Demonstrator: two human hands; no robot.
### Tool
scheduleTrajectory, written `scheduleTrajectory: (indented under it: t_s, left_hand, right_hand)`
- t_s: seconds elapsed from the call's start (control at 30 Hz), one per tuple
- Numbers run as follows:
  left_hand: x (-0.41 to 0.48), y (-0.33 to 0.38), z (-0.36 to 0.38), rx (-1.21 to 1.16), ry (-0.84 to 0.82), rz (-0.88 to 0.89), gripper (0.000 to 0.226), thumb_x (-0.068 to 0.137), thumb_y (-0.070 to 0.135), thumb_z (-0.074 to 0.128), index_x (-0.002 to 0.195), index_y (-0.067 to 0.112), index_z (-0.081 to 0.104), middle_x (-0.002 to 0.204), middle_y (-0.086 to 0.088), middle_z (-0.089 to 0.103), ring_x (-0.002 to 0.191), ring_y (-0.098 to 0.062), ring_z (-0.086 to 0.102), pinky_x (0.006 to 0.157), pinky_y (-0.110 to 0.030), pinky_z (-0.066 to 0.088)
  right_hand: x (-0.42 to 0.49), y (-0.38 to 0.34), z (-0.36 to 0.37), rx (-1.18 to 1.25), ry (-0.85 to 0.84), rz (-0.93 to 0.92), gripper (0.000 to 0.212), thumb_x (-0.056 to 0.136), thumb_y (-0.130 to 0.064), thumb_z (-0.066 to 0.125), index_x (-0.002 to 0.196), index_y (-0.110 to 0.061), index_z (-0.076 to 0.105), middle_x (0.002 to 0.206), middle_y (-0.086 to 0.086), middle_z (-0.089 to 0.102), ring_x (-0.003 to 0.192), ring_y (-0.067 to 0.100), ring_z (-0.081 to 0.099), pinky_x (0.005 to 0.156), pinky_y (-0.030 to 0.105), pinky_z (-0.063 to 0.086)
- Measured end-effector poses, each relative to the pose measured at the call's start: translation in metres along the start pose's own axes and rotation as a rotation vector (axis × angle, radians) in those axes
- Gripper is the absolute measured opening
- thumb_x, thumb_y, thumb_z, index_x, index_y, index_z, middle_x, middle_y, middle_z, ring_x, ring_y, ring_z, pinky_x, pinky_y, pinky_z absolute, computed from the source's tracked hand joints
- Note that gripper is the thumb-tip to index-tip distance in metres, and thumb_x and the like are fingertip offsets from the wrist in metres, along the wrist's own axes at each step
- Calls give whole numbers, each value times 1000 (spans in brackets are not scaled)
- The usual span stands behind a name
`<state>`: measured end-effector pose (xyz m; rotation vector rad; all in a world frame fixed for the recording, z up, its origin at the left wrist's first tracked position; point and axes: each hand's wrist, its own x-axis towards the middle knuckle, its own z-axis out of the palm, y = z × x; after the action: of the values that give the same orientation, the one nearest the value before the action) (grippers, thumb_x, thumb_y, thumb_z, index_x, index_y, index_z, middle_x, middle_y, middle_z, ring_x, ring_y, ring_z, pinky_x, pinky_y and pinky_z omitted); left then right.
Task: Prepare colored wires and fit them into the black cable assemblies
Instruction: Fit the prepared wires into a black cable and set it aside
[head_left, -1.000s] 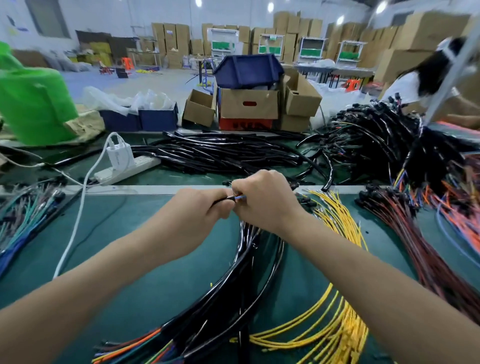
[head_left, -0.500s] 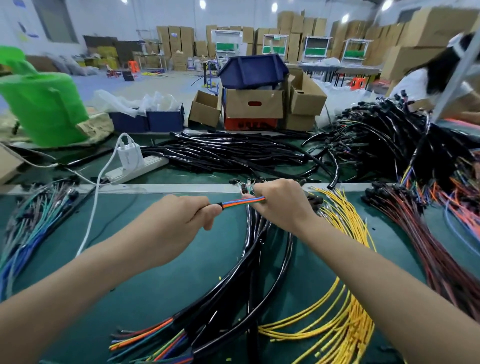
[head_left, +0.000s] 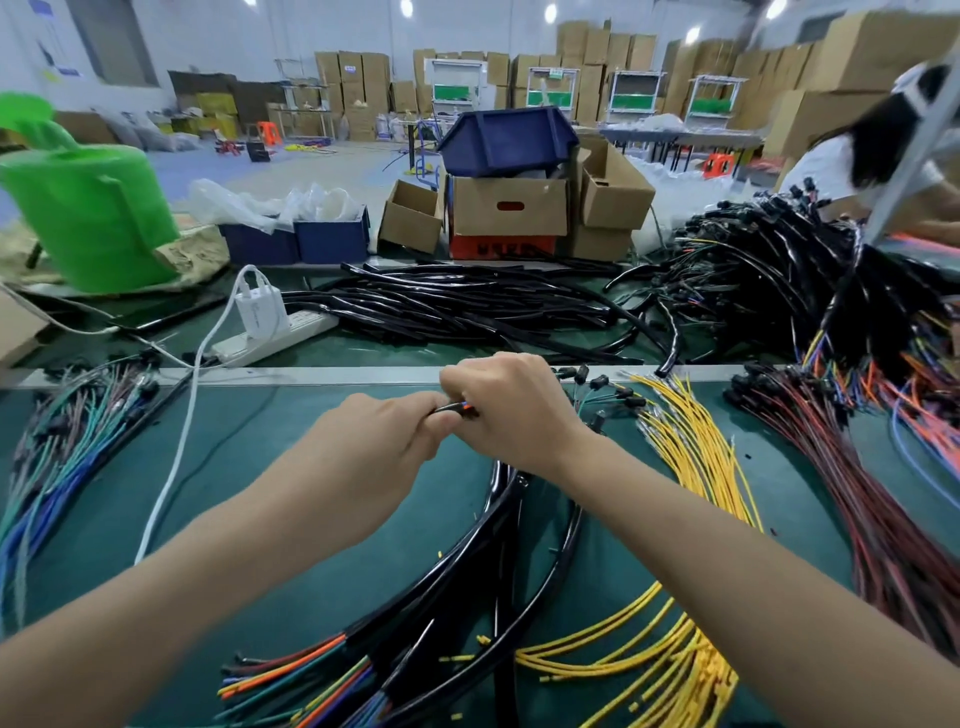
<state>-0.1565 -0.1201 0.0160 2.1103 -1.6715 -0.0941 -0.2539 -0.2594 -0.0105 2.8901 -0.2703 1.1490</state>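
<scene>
Hands had drawn together above the black cable assemblies (head_left: 519, 545), yellow wires (head_left: 696, 447) lying just beside. With curled fingers, the left hand (head_left: 374, 457) and right hand (head_left: 511, 410) each pinched the colored wires (head_left: 465, 409) between them.

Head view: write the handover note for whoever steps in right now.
Left hand: pinches the orange-and-blue wire bundle.
Right hand: grips the same bundle, close beside the left.
Black cable assemblies lie on the green mat under both wrists; several show coloured wires at their near ends.
Yellow wires lie loose to the right.
Left: likely finish this bundle, then fit the rest.
</scene>
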Motion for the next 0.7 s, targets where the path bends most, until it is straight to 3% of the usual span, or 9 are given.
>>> scheduleTrajectory:
  t_s: [0.17, 0.27, 0.37, 0.5, 0.6, 0.7]
  left_hand:
    - [-13, -4, -14, -87, 22, -3, 38, 86, 53, 29, 76, 28, 56, 57, -2, 51, 45, -11, 41, 51, -27, 38]
    - [-23, -6, -19, -265, -94, 66, 44, 73, 66, 34, 92, 37, 61, 54, 5, 51, 40, -10, 40, 38, -19, 33]
    - [-30, -6, -16, -579, -209, -12, 41, 68, 62, 40, 95, 41, 63, 46, 7, 34, 38, -11, 26, 36, -18, 27]
    - [-27, -9, -8, -437, -81, -34, 28, 88, 50, 35, 82, 41, 61, 45, 12, 42, 39, -8, 31, 42, -17, 27]
    - [-21, -2, -6, -393, -105, -37, 31, 96, 37, 36, 76, 31, 58, 44, 13, 44, 39, -6, 36, 40, -16, 27]
    - [-18, 7, -6, -366, -137, -26, 33, 96, 36, 34, 71, 25, 53, 43, 12, 44, 40, -7, 35, 41, -16, 27]
  right_hand:
    - [-10, 30, -3, 50, -95, 246, 42, 89, -34, 64, 60, -19, 38, 51, -6, 32, 56, 28, 32, 53, 32, 29]
    - [-13, 40, -8, 203, -86, 282, 43, 93, -31, 60, 61, -14, 36, 52, -7, 33, 55, 25, 31, 54, 34, 28]
    - [-9, 34, -15, 175, -51, 214, 43, 93, -34, 58, 63, -12, 35, 56, -1, 38, 54, 24, 34, 53, 35, 30]
    - [-2, 10, -23, -141, 35, -20, 47, 80, -42, 72, 58, -11, 45, 50, 6, 51, 47, 28, 49, 46, 31, 36]
    - [3, -13, -22, -135, 105, -170, 42, 79, -31, 70, 59, -16, 37, 44, 3, 49, 39, 24, 46, 43, 27, 37]
    - [1, -22, -26, -83, 125, -201, 25, 72, -22, 64, 60, -10, 46, 43, 2, 44, 36, 24, 40, 42, 24, 33]
